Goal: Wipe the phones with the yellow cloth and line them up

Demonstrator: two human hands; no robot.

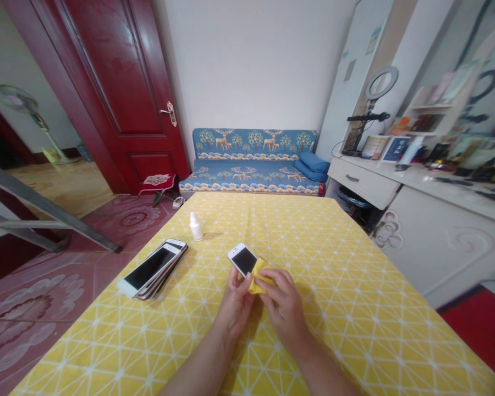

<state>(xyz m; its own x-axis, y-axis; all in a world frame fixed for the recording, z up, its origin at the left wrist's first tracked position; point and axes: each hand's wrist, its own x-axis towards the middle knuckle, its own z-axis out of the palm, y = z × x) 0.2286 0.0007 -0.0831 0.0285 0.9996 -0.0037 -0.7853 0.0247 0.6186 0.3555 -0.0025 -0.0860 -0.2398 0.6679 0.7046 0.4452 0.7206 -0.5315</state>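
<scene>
Yellow tablecloth [338,308] with white crisscross lines covers the table in the head camera's view, which looks down over two bare hands near the middle. The left hand [237,303] grips a small white phone [243,259] by its near end, thumb at the edge, its dark screen facing up; it appears lifted off the table. The right hand [284,296] pinches a bunched yellow rag [260,268] against the phone's near right corner (rag and tablecloth almost match, so its outline is hard to follow). Off to the left, a small white bottle [196,228] stands upright, and nearer the person lies an uneven stack of phones [153,270]. Beyond the table is a blue patterned sofa [253,168]. The likeliest mishap is the phone slipping: only its near end is held, so a hard push from the rag could tip it loose. A knock from the left arm could slide the stack apart or topple the narrow bottle.
</scene>
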